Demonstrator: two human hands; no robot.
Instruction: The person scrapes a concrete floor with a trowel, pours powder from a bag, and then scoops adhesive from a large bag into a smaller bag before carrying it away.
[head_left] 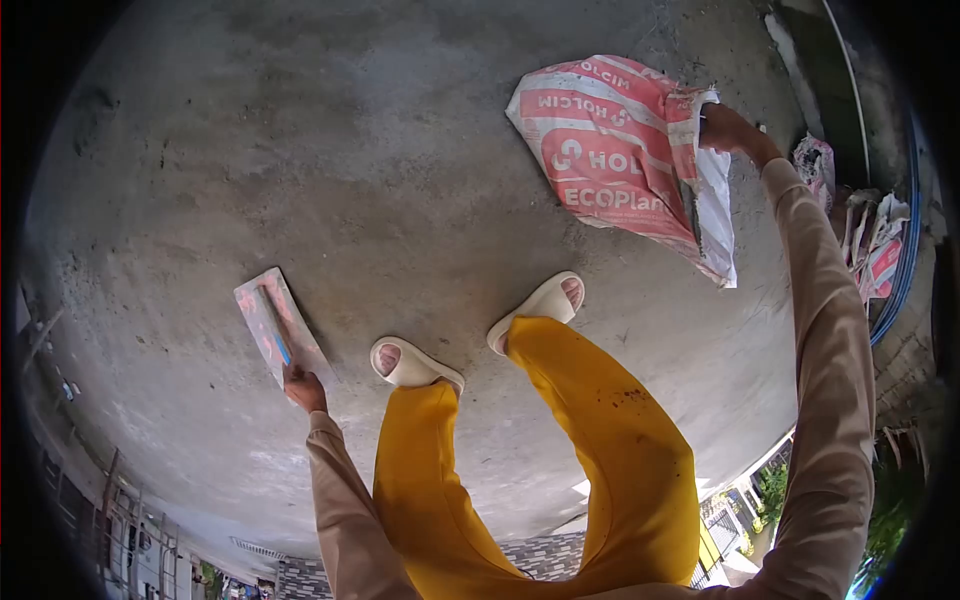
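Observation:
My left hand (pixel 303 387) is closed round the handle end of a flat rectangular trowel (pixel 268 325), which is held over the concrete floor on the left. At the upper right, my right hand (pixel 727 130) grips the open edge of a red and white cement bag (pixel 610 150). The bag hangs sideways with its mouth toward the right, and part of my fingers is hidden by its rim. Whether anything is inside the bag cannot be seen.
Grey concrete floor (pixel 330 180) spreads around my sandalled feet (pixel 415 365). Crumpled bags (pixel 880 245) lie at the right edge beside blue hoses (pixel 912 240). Scaffold-like frames (pixel 130 530) stand at the lower left.

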